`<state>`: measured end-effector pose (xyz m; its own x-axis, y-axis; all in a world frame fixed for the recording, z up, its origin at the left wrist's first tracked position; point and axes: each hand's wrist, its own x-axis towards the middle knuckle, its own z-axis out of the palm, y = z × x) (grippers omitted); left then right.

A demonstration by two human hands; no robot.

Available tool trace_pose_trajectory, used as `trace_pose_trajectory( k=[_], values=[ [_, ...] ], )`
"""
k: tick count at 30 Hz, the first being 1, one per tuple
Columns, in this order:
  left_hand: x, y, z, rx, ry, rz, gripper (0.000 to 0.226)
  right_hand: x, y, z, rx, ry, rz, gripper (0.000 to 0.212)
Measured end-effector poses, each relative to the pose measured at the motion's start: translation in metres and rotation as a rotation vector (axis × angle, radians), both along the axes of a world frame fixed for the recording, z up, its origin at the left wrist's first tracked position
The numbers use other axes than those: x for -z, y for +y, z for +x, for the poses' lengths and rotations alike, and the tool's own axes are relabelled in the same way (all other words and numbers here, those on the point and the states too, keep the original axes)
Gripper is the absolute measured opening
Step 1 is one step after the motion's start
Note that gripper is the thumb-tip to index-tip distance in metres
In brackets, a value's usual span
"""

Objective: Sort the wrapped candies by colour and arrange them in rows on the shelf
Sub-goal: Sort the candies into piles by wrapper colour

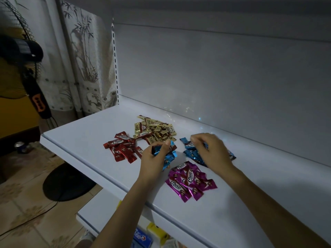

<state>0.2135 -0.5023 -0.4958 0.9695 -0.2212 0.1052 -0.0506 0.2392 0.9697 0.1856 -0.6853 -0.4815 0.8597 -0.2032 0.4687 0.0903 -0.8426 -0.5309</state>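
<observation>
Four heaps of wrapped candies lie on the white shelf point(86, 140): red candies point(121, 147) at the left, gold candies point(154, 130) behind them, blue candies point(190, 153) at the right, magenta candies point(189, 181) nearest me. My left hand point(154, 160) grips a bunch of blue candies point(170, 154) between the red and blue heaps. Over the blue heap, my right hand point(209, 151) pinches one blue candy with its fingertips and hides much of that heap.
The shelf's white back wall rises behind the heaps. A standing fan point(35, 93) with a round base point(66, 183) stands on the tiled floor at the left, near a can point(20, 146). Boxed goods point(143, 238) sit on the shelf below.
</observation>
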Motion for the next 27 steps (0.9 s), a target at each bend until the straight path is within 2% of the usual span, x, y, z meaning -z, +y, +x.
trace_pose_trajectory(
  k=[2, 4, 7, 10, 11, 12, 15, 18, 20, 22, 24, 26, 27],
  values=[
    [0.001, 0.001, 0.0, 0.015, -0.02, -0.012, 0.026, -0.01, 0.031, -0.002, -0.209, 0.157, 0.302, 0.025],
    [0.0, 0.001, -0.001, 0.041, -0.03, -0.04, 0.038, -0.01, 0.05, 0.0, -0.297, 0.221, 0.368, 0.019],
    [0.0, 0.003, -0.001, 0.069, -0.033, -0.04, 0.039, -0.01, 0.057, 0.003, -0.236, 0.151, 0.588, 0.005],
    [0.003, 0.005, 0.004, 0.078, 0.022, 0.001, 0.022, -0.015, 0.04, 0.009, -0.058, 0.129, 0.908, 0.006],
    [0.004, 0.005, 0.006, 0.072, 0.042, 0.015, 0.016, -0.016, 0.028, 0.012, 0.025, 0.077, 0.887, 0.006],
    [0.004, 0.005, 0.006, 0.069, 0.053, 0.027, 0.012, -0.016, 0.017, 0.014, 0.116, -0.002, 0.777, 0.005],
    [0.006, 0.003, 0.009, 0.067, 0.045, 0.035, 0.011, -0.011, -0.016, 0.013, 0.287, -0.172, 0.257, 0.008],
    [0.005, 0.002, 0.008, 0.055, 0.069, 0.029, 0.019, -0.003, -0.038, 0.013, 0.324, 0.016, -0.046, 0.006],
    [0.004, 0.002, 0.007, 0.052, 0.068, 0.043, 0.026, 0.003, -0.038, 0.013, 0.301, 0.121, -0.146, 0.018],
    [0.003, 0.002, 0.006, 0.037, 0.056, 0.052, 0.033, 0.003, -0.023, 0.01, 0.247, 0.039, -0.12, 0.024],
    [0.003, 0.002, 0.006, 0.032, 0.029, 0.068, 0.042, 0.0, 0.006, 0.002, 0.09, -0.017, 0.118, 0.023],
    [0.005, 0.003, 0.007, 0.049, -0.004, 0.066, 0.05, -0.005, 0.039, -0.005, -0.121, 0.092, 0.364, 0.022],
    [0.004, 0.003, 0.005, 0.061, -0.018, 0.048, 0.052, -0.005, 0.052, -0.007, -0.187, 0.152, 0.414, 0.019]
  ],
)
